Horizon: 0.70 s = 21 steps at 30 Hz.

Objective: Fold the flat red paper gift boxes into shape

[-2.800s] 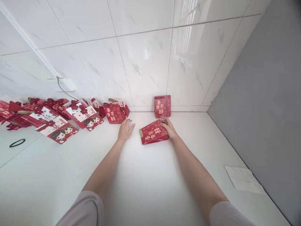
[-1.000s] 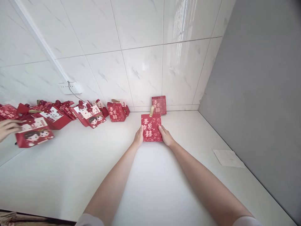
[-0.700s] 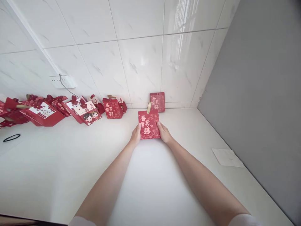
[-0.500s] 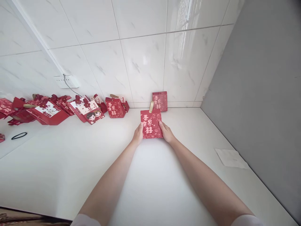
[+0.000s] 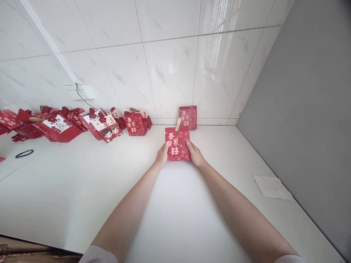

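Observation:
A red gift bag with pink characters and a gold ribbon loop at its top is held upright between both hands. My left hand is closed on its left edge, thumb at the front. On the right edge, my right hand grips it the same way. Just behind stands a second red bag of like print, against the tiled wall. The fingers behind the held bag are hidden.
Several red and white gift bags line the wall at the left. A black loop lies on the white table. A folded white tissue is at the right, beside a grey panel. A socket is on the wall.
The view has shifted slightly, so the background sits a little further right. Both hands keep their hold on the bag, with no other clear movement.

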Available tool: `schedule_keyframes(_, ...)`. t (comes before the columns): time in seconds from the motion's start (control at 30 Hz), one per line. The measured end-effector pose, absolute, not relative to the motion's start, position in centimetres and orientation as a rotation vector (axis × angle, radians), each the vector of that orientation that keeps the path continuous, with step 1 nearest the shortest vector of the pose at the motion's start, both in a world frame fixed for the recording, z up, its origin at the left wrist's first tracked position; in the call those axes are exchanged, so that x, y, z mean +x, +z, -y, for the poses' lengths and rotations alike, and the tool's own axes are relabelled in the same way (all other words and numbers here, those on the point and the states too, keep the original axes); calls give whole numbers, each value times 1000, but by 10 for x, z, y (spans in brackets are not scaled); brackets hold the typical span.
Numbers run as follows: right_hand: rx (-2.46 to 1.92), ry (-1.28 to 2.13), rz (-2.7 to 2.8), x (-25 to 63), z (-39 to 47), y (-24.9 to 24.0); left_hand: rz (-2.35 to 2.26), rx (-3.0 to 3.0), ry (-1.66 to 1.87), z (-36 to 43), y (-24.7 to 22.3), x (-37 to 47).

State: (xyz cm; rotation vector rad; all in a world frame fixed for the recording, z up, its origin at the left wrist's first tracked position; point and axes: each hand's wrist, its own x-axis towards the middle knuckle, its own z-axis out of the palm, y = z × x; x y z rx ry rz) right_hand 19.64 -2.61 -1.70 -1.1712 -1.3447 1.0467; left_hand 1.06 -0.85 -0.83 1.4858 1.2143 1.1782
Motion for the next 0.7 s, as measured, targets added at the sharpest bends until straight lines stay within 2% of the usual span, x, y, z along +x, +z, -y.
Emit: schedule_keyframes(0.7, -1192, 1032, 1349, 197, 27, -15, -1155, 1440, 1149, 8, -8, 11)
